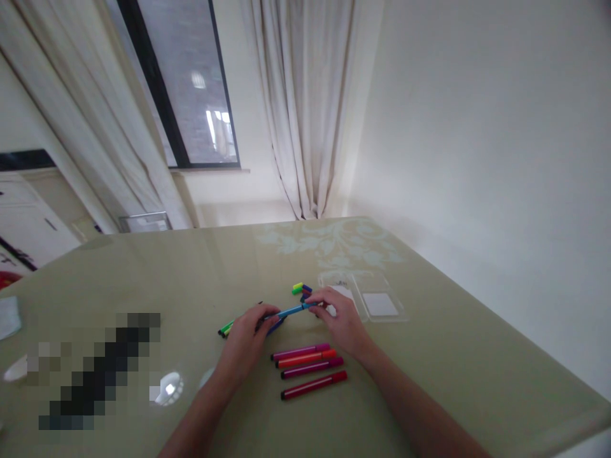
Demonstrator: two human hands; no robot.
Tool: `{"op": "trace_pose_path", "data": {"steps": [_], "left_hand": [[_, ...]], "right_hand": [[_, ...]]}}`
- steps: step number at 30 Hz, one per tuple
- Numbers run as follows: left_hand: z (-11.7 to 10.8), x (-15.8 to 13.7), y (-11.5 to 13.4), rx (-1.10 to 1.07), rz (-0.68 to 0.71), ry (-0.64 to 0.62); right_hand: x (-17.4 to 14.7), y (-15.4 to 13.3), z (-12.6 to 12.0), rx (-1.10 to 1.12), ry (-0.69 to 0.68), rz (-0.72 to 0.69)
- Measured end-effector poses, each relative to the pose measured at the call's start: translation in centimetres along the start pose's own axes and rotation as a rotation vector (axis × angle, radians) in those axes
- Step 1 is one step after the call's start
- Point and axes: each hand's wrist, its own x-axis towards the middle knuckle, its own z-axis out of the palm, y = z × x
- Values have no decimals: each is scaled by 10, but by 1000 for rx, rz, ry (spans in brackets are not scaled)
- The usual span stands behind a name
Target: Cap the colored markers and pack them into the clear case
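A light blue felt-tip marker is held level above the table between both hands. My left hand pinches its left end, and my right hand grips the capped right end between thumb and fingers. Beneath my left fingers lies a dark blue marker, partly covered. Green markers stick out to the left of that hand. Several red and purple markers, among them an orange-red marker and a dark red marker, lie in a row nearer to me. Small coloured caps sit beyond the hands.
A clear plastic case with white paper lies open behind my right hand. The glossy table meets a white wall on the right. A shiny round reflection and a pixelated patch show at left. Curtains and a window stand behind.
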Motion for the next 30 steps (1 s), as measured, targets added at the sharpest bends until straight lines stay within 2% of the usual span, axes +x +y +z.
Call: {"op": "trace_pose_path", "data": {"steps": [9, 12, 14, 17, 21, 24, 27, 30], "left_hand": [[7, -3, 2, -42, 33, 11], [7, -4, 5, 0, 84, -45], [7, -6, 7, 64, 125, -104], [7, -10, 9, 175, 166, -201], [2, -12, 9, 195, 178, -300], [-7, -6, 4, 191, 99, -223], [-19, 0, -7, 294, -19, -116], [-29, 2, -18, 371, -98, -64]], "right_hand": [[0, 8, -4, 106, -46, 94], [1, 7, -5, 68, -57, 129], [1, 7, -5, -14, -58, 128], [-1, 11, -3, -257, -78, 54], [-6, 18, 4, -554, -180, 9], [-8, 19, 7, -644, -214, 6], [-6, 16, 7, -674, -201, 33], [-5, 14, 6, -694, -190, 63]]}}
